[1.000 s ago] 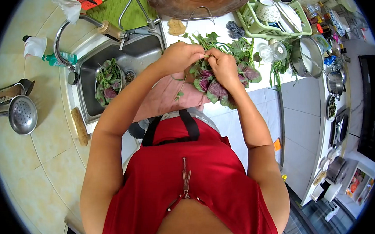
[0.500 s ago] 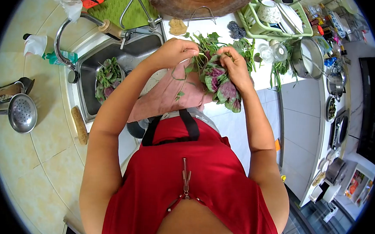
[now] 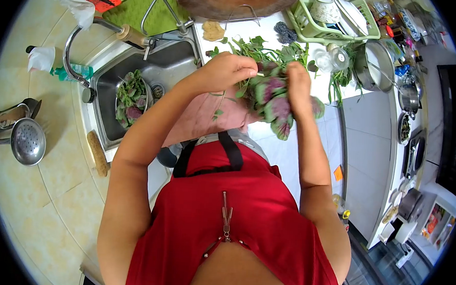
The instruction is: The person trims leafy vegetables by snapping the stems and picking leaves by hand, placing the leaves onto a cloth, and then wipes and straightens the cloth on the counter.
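Observation:
A bunch of purple and green leaves (image 3: 278, 108) hangs from my right hand (image 3: 300, 88), whose fingers are wrapped round its stems near the counter's edge. My left hand (image 3: 230, 71) is pinched at the stem side of the same bunch, its fingertips on a stem. Green stems and leaves (image 3: 253, 50) lie on the white counter just behind both hands. Below my left hand, a thin sprig (image 3: 217, 112) rests over the pink cloth (image 3: 203, 115). More purple-green leaves (image 3: 132, 99) fill a bowl in the sink (image 3: 165, 56) to the left.
A green dish rack (image 3: 321, 39) with crockery stands at the back right, beside a glass jar (image 3: 339, 59) and a metal pot (image 3: 375, 65). A curved faucet (image 3: 70, 46) reaches over the sink. A round wooden board (image 3: 235, 2) is at the back.
My right hand has moved slightly right and turned, carrying the leafy bunch with it. My left hand has shifted right and a little down, towards the bunch.

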A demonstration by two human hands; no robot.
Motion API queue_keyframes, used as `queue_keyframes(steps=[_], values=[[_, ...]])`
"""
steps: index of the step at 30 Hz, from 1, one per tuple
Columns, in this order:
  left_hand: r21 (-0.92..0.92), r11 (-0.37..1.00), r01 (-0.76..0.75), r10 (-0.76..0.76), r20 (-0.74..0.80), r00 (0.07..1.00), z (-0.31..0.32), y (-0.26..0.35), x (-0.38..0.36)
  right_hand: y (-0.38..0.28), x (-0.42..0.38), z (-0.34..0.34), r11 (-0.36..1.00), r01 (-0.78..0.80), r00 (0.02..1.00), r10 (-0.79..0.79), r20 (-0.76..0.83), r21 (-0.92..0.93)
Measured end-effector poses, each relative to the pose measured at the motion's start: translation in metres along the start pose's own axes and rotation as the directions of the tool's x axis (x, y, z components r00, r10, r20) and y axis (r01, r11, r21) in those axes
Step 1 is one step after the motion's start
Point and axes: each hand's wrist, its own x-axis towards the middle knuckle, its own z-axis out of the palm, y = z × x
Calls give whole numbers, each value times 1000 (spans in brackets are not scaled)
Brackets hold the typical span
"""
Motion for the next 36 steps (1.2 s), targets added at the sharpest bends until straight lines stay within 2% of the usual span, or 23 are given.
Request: queue_keyframes(steps=[1, 2, 4, 6, 7, 8, 10, 12, 13, 15, 16, 17, 18, 20, 21, 23, 25, 26, 28, 29, 30, 33, 36], values=[[14, 999, 28, -28, -25, 999, -4, -1, 0, 8, 4, -21, 990, -108, 994, 109, -7, 87], [27, 998, 60, -58, -52, 997, -6, -1, -1, 24, 6, -36, 980, -66, 998, 69, -12, 186], [88, 995, 47, -32, -169, 985, -9, -6, 7, 52, 6, -64, 853, -226, 974, 191, 122, 471], [145, 989, 31, 13, -291, 957, -6, -9, 24, 88, 3, -86, 477, -409, 908, 133, 397, 778], [155, 985, 81, -36, -274, 961, -5, -2, 34, 101, -4, -90, 472, -468, 880, 331, 341, 747], [131, 991, 1, 35, -269, 963, 2, -2, 46, 27, -19, -83, 378, -571, 739, 624, 255, 729], [84, 985, -154, 171, -267, 948, 18, -11, 71, -9, -28, -76, 295, -612, 655, 709, 262, 734], [166, 948, -270, 308, -275, 911, 31, -24, 90, 25, -32, -76, 238, -611, 673, 659, 337, 755], [207, 922, -326, 375, -271, 887, 36, -33, 97, 66, -34, -81, 240, -592, 725, 576, 378, 770], [309, 949, -55, 120, -194, 974, 32, -60, 100, 75, -36, -82, 274, -605, 740, 540, 400, 748], [366, 927, 75, -15, -164, 986, 30, -76, 97, 80, -38, -81, 291, -608, 748, 522, 410, 739], [440, 885, 151, -104, -129, 986, 32, -94, 94, 101, -38, -84, 349, -592, 793, 413, 448, 726], [512, 831, 218, -195, -100, 976, 38, -116, 88, 96, -41, -84, 349, -577, 806, 393, 443, 739], [643, 746, 176, -280, 61, 958, 53, -162, 69, 70, -51, -81, 352, -546, 830, 352, 433, 760], [658, 739, 143, -208, 22, 978, 63, -179, 58, 66, -54, -81, 333, -559, 823, 330, 462, 759], [691, 719, 79, -58, -54, 997, 82, -195, 35, 72, -56, -77, 313, -557, 816, 381, 435, 770], [688, 713, 134, -80, -110, 991, 89, -191, 30, 96, -55, -67, 310, -540, 819, 407, 405, 782], [685, 710, 162, -92, -137, 986, 91, -190, 29, 108, -58, -71, 352, -562, 812, 405, 420, 748], [704, 698, 129, -5, -176, 984, 93, -197, 31, 74, -55, -76, 435, -602, 795, 401, 455, 669], [694, 708, 127, 23, -203, 979, 94, -204, 34, 54, -53, -73, 434, -619, 780, 439, 446, 655], [686, 717, 126, 52, -232, 971, 94, -208, 35, 48, -50, -72, 502, -614, 788, 440, 431, 609], [612, 782, -114, 304, -216, 928, 59, -159, 40, 41, -43, -63, 681, -542, 839, 411, 355, 492], [331, 942, 55, 36, -262, 964, 29, -112, 38, 20, -36, -62, 774, -501, 849, 355, 390, 387]])
